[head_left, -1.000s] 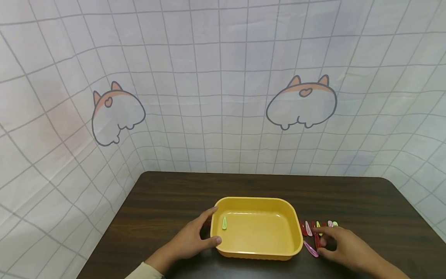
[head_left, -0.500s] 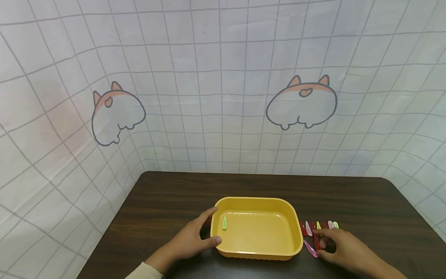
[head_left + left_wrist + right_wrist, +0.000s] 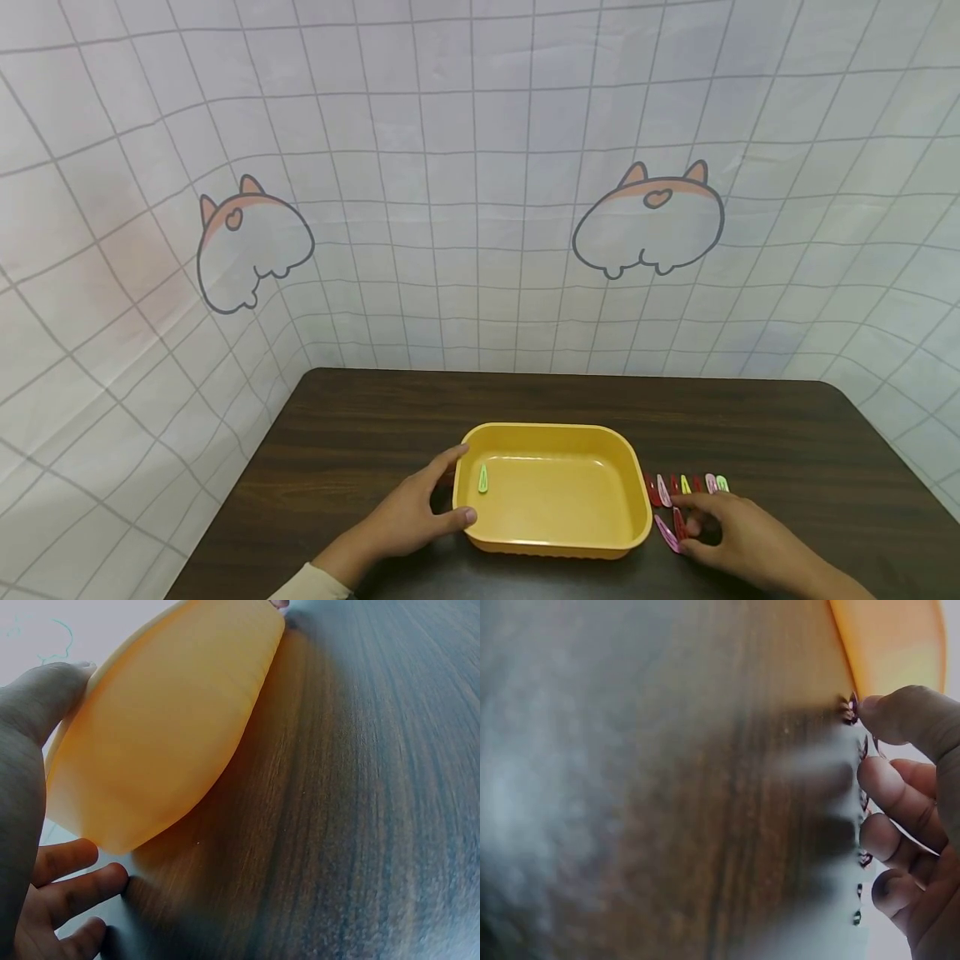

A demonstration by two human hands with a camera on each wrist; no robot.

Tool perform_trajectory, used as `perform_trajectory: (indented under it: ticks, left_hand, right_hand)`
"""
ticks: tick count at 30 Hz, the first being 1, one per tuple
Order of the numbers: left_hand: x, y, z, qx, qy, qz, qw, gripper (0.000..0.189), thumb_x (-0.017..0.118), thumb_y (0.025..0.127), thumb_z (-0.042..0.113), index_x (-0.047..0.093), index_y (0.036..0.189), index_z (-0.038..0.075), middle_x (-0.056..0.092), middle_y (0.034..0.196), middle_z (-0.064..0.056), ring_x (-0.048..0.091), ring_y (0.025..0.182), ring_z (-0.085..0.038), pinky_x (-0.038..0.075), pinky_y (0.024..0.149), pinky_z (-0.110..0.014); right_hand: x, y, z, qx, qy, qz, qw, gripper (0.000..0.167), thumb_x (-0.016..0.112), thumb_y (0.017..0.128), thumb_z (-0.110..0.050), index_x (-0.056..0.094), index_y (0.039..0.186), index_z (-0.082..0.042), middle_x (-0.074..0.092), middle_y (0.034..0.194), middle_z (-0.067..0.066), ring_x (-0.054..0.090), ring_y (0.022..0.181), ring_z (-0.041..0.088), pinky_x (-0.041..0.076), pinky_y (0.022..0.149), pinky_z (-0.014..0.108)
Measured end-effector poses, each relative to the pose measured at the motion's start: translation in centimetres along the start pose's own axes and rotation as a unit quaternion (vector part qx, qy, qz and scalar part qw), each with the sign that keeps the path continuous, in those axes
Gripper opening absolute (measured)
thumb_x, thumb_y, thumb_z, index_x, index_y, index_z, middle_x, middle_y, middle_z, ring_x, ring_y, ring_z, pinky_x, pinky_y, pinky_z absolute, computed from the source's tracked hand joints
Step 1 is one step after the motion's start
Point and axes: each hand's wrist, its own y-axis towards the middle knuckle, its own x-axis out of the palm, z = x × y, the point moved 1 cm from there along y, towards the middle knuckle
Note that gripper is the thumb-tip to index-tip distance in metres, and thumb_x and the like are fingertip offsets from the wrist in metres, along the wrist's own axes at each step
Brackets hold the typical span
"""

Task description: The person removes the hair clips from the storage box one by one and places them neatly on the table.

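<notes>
A yellow plastic basin [image 3: 552,500] stands on the dark wooden table, with one green snap hair clip [image 3: 483,479] inside at its left. My left hand [image 3: 408,512] holds the basin's left end, thumb over the near rim and fingers at the outer wall. Right of the basin, my right hand [image 3: 731,529] is low over several hair clips, its fingers bent and spread from the thumb. The thumb tip touches or nearly touches a magenta hair clip [image 3: 667,534]. A red hair clip [image 3: 680,523] lies between thumb and index finger, with no pinch visible.
Behind my right hand runs a row of hair clips, among them a pink clip [image 3: 663,490], a yellow clip [image 3: 686,485] and a green clip [image 3: 722,483]. A white grid-patterned curtain [image 3: 480,250] surrounds the table [image 3: 360,417] at the back and sides.
The magenta clip has shifted slightly left, and the red clip beside it has moved a little left too. My right hand has edged left. My left hand and the basin stay put.
</notes>
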Motion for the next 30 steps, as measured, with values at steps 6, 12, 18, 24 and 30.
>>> perform_trajectory:
  ticks: [6,12,18,24,30]
  left_hand:
    - [0.03,0.01,-0.05,0.002,-0.003,0.001,1.0,0.084,0.071,0.096,0.048,0.025,0.163,0.027,0.052,0.148,0.0,0.055,0.13,-0.021,0.043,0.105,-0.057]
    - [0.06,0.06,-0.14,0.003,-0.003,0.001,1.0,0.084,0.07,0.096,0.048,0.025,0.163,0.028,0.051,0.149,0.0,0.054,0.131,-0.021,0.043,0.104,-0.057]
    - [0.07,0.09,-0.1,0.002,-0.002,0.002,1.0,0.084,0.07,0.096,0.048,0.025,0.163,0.028,0.051,0.15,0.0,0.054,0.131,-0.021,0.043,0.105,-0.057]
    - [0.08,0.07,-0.01,-0.001,-0.003,0.003,1.0,0.084,0.07,0.096,0.048,0.025,0.163,0.028,0.051,0.149,0.0,0.054,0.131,-0.022,0.042,0.105,-0.057]
    - [0.13,0.16,-0.02,-0.005,0.0,0.003,1.0,0.084,0.07,0.095,0.05,0.025,0.163,0.028,0.053,0.147,0.001,0.054,0.131,-0.021,0.042,0.105,-0.058]
  right_hand:
    - [-0.27,0.08,0.23,0.0,0.006,0.003,1.0,0.05,0.085,0.083,-0.037,0.071,0.125,-0.013,0.048,0.079,-0.018,0.044,0.068,-0.001,0.039,0.06,0.023]
    - [-0.3,0.15,0.53,-0.001,0.027,-0.015,0.9995,0.05,0.084,0.085,-0.039,0.07,0.125,-0.013,0.049,0.077,-0.016,0.043,0.064,-0.001,0.039,0.057,0.024]
    - [-0.05,0.2,0.51,-0.006,0.032,-0.018,0.9993,0.049,0.083,0.085,-0.04,0.07,0.125,-0.014,0.049,0.077,-0.016,0.044,0.064,-0.001,0.04,0.057,0.023]
    - [0.06,0.31,0.44,-0.006,0.039,-0.019,0.999,0.048,0.083,0.086,-0.039,0.07,0.125,-0.014,0.049,0.076,-0.016,0.044,0.062,-0.001,0.039,0.056,0.023]
    - [0.03,0.32,0.47,-0.003,0.041,-0.025,0.9988,0.05,0.083,0.086,-0.04,0.07,0.126,-0.014,0.048,0.073,-0.016,0.044,0.06,-0.001,0.039,0.054,0.023]
